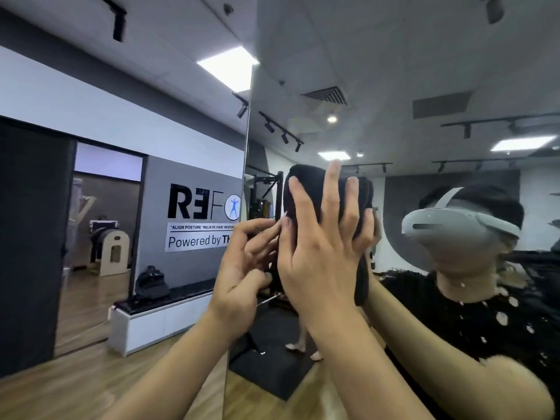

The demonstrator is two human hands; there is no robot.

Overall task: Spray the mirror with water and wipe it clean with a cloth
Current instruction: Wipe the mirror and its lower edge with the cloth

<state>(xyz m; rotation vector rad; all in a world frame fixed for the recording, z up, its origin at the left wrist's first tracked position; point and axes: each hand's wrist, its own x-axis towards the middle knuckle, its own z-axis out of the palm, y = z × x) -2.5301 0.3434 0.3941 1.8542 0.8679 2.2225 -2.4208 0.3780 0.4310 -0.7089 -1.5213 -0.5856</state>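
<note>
A tall wall mirror (409,86) fills the right side of the view, its left edge running down the middle. A folded black cloth (306,189) lies flat against the glass at head height. My right hand (324,237) presses the cloth to the mirror with fingers spread and straight. Just left of it, my left hand (245,262) pinches the cloth's left edge with curled fingers. No spray bottle is in view. The mirror reflects me in a white headset and a black top.
To the left of the mirror's edge stands a grey wall with a logo sign (203,219). A low white bench (157,319) with a black bag (151,283) on it sits below. Wooden floor (75,389) runs along the bottom left.
</note>
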